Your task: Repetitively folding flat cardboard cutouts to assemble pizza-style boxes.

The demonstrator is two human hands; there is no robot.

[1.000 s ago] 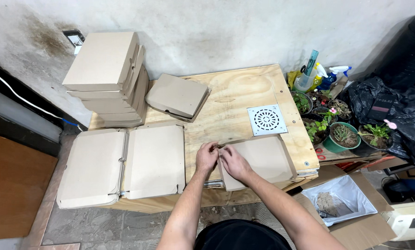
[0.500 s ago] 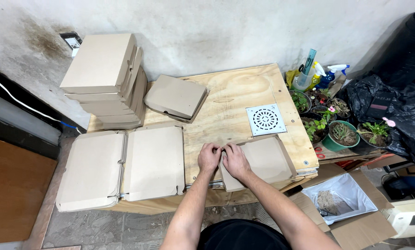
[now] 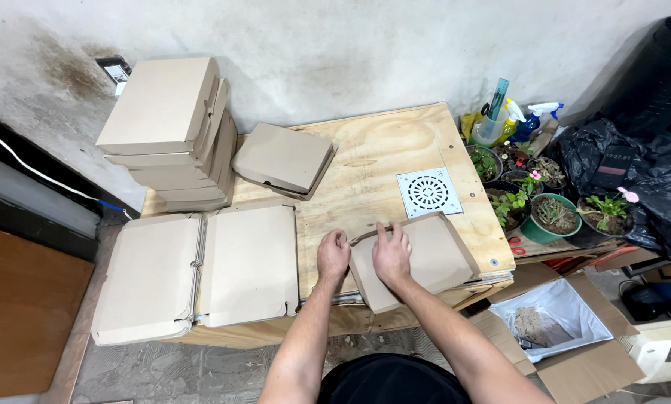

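The plywood bench carries everything I work on. At its back left corner stands a tall stack of folded cardboard boxes, and off the front left corner hangs a pile of opened flat box blanks. A single closed cardboard box lies near the back edge, just beside the stack. Near the front right corner sits the flat cardboard box I am folding, tilted toward the right edge. My right hand presses flat on its left part, fingers spread across the raised flap. My left hand is curled closed on the box's left edge. A white square drain grate lies just behind the box.
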